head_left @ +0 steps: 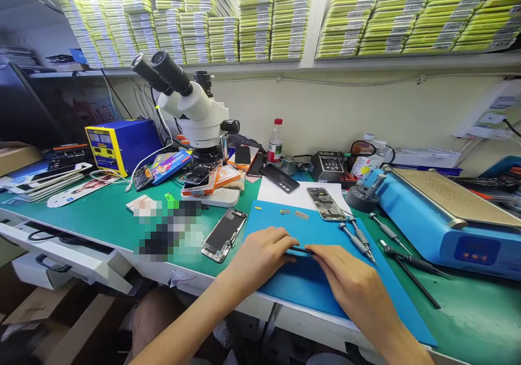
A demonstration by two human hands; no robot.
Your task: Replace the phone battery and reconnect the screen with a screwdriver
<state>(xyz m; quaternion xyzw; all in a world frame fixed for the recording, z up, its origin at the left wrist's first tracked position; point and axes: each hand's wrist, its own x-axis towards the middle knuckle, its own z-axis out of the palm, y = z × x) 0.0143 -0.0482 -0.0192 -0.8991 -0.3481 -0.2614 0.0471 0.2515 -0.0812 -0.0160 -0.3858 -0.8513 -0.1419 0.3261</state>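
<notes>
My left hand and my right hand rest on a blue work mat at the front of the bench. Between their fingertips lies a thin dark tool or strip, pinched at both ends. A detached phone screen lies just left of my left hand. An opened phone body sits on white paper beyond the mat. Small metal parts lie on the mat's far edge.
Several screwdrivers and tweezers lie right of the mat, beside a blue heating plate machine. A white microscope stands behind, with a blue power supply at left. Shelves hold stacked yellow-green boxes.
</notes>
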